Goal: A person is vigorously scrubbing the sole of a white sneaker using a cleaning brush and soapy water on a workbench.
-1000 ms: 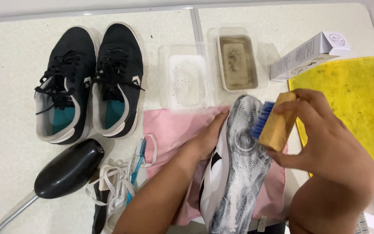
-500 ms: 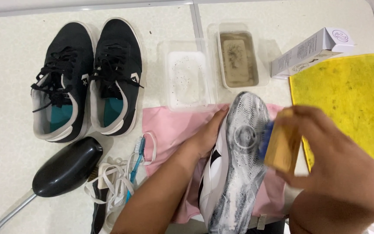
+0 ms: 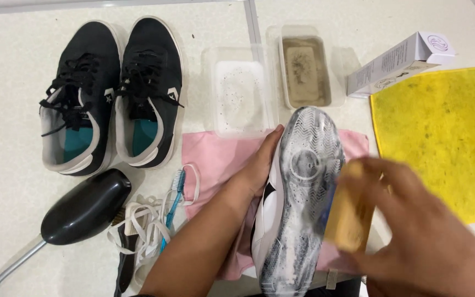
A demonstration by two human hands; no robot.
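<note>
Tabletop (image 3: 6, 220) in pale speckled white carries everything. Largest on it is a stained yellow cloth (image 3: 441, 143) at the right edge, then a pink cloth (image 3: 215, 159) at the centre. A pair of black sneakers (image 3: 111, 93) stands upper left. On the pink cloth lies a white shoe (image 3: 303, 192) turned sole up, the grey tread covered with suds. The left hand (image 3: 259, 165) is closed round its side, holding it steady. The right hand (image 3: 419, 231), blurred, grips a wooden brush (image 3: 350, 212) against the sole's right edge. Two clear rectangular tubs sit above: one (image 3: 240, 93) with whitish foam, one (image 3: 305, 71) with murky brown water. A long white carton (image 3: 399, 60) lies tilted beside the yellow cloth. Against the frame half a second earlier, the brush sits lower along the sole, nearer the heel.
</note>
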